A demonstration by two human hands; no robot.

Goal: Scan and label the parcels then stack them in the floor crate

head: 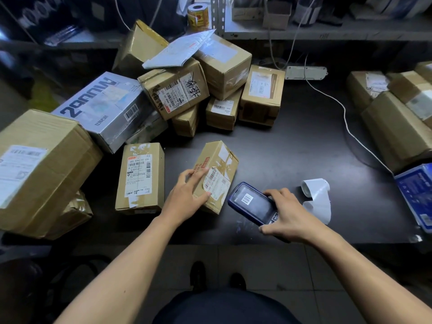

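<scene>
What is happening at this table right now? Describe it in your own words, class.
A person is scanning parcels. The left hand rests on a small box lying on the dark table, fingers by its barcode label. The right hand holds a blue scanner beside that box, a barcode showing on its screen. Another box lies just left, and a pile of parcels waits behind. A strip of blank labels sits to the right. No crate is in view.

Visible: 2 hands, 1 handheld scanner (253, 203), 1 silver printed carton (105, 108), 1 label strip (318, 197) lower right, 1 tape roll (198, 16) top centre.
</scene>
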